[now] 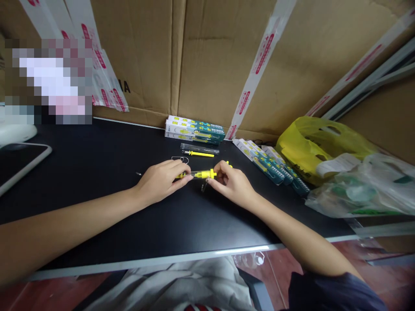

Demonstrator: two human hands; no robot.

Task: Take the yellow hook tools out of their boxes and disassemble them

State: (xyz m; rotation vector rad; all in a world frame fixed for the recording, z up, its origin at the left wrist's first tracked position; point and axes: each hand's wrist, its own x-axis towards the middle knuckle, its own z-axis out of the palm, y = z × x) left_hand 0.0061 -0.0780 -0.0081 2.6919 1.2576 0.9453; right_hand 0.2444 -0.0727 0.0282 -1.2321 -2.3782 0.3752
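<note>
Over the middle of the black table, my left hand (164, 179) is closed around the clear tube of a slim yellow spring scale (204, 174), which lies roughly level. A thin metal tip of it pokes out to the left of that hand. My right hand (235, 183) is pinched at the scale's yellow end cap, with a small metal hook (204, 185) hanging at the thumb tip. Behind the right fingers a bit of yellow plastic (229, 164) shows; most of it is hidden. Bent wire hooks (181, 160) lie just beyond my left hand.
A yellow rod (201, 153) and a clear tube (199, 148) lie beyond my hands. Behind stand stacked boxes (194, 129); more boxes (272, 166) lie at the right, beside a yellow bag (311, 142) and a clear bag (366, 185). A white-edged device (26, 166) sits left.
</note>
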